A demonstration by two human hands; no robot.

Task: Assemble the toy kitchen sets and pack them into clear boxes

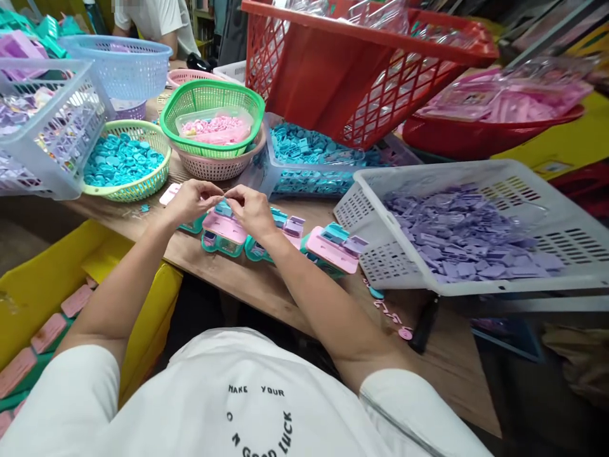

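Note:
My left hand [194, 202] and my right hand [252, 211] meet over a small plastic toy unit [223, 230] with a pink top and a teal base. The fingertips of both are pinched close together, and what lies between them is too small to make out. A turquoise piece [223, 208] shows just under the fingers, on the pink top. To the right stands a similar unit [335, 249] with turquoise and lilac pieces raised on it. Between these two is another unit [294, 240], partly behind my right forearm. One more pink-topped unit [170, 193] is partly covered by my left hand.
A white basket [394, 254] of lilac pieces stands right, below a large red basket [323, 70]. Turquoise parts fill a light-green basket [164, 171] and a clear bin [314, 181]. A yellow box [157, 285] stands lower left. Another person [155, 22] is at the back.

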